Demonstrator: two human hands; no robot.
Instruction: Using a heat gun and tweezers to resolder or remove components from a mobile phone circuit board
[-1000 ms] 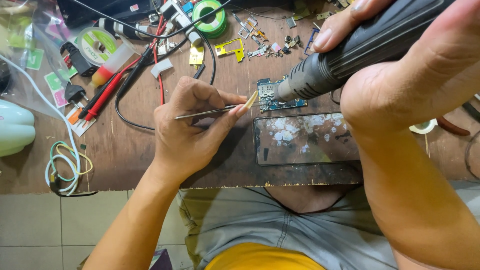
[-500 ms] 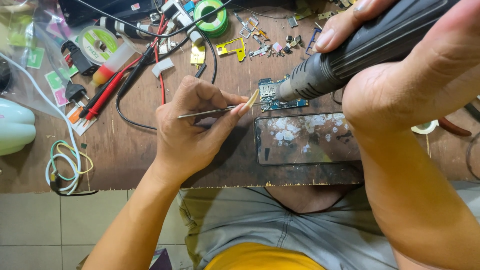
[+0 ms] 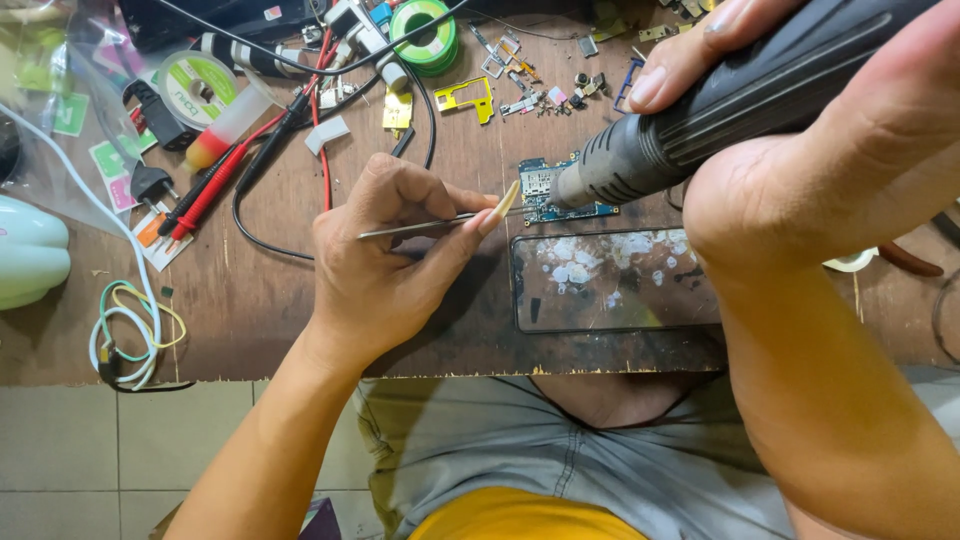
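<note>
- Your left hand (image 3: 385, 270) gripped thin metal tweezers (image 3: 420, 227), tips reaching toward the small circuit board (image 3: 548, 190) just beyond your thumb.
- Your right hand (image 3: 800, 130) was wrapped round a dark hot-air handpiece (image 3: 720, 105), its metal nozzle angled down, almost touching that board.
- The board lay on the bench (image 3: 260, 310), just past the dark phone panel (image 3: 610, 280) under your right wrist.
- The step looked like heating a part; lifting it would call for steady tweezers and a held nozzle.
</note>
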